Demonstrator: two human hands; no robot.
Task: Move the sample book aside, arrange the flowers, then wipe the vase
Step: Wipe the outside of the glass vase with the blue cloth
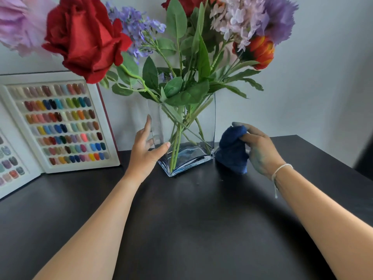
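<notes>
A clear square glass vase (203, 126) stands on the black table (191, 219), one corner turned toward me. It holds a bunch of flowers: a large red rose (84, 37), purple sprigs (137, 27), lilac blossoms (238, 19) and an orange bloom (262, 51). My left hand (146, 152) rests against the vase's left wall, fingers spread around the near-left edge. My right hand (260, 150) grips a crumpled dark blue cloth (232, 152) just right of the vase, near its base. The open sample book (60, 122) of coloured nail tips leans against the wall at the left.
A pale wall stands close behind the table. A pink flower (18, 25) fills the top left corner. The table's right edge runs diagonally behind my right hand. A white string bracelet (279, 171) is on my right wrist.
</notes>
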